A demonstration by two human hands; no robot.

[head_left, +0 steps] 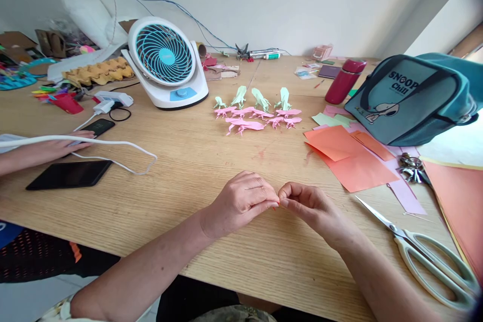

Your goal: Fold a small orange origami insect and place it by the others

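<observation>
My left hand (243,201) and my right hand (307,206) rest on the wooden table (188,161), fingertips meeting at the middle front. Both are curled in a pinch around a tiny orange piece that barely shows between them. Farther back lie several pink folded paper figures (256,118) with several pale green ones (260,98) behind them. Orange paper sheets (349,158) lie to the right of my hands.
Scissors (426,251) lie at the front right, keys (411,167) and a teal bag (415,98) beyond. A red bottle (343,80) and a white fan (164,60) stand at the back. Another person's hand (56,146) rests by a black phone (70,173) and a white cable (113,148).
</observation>
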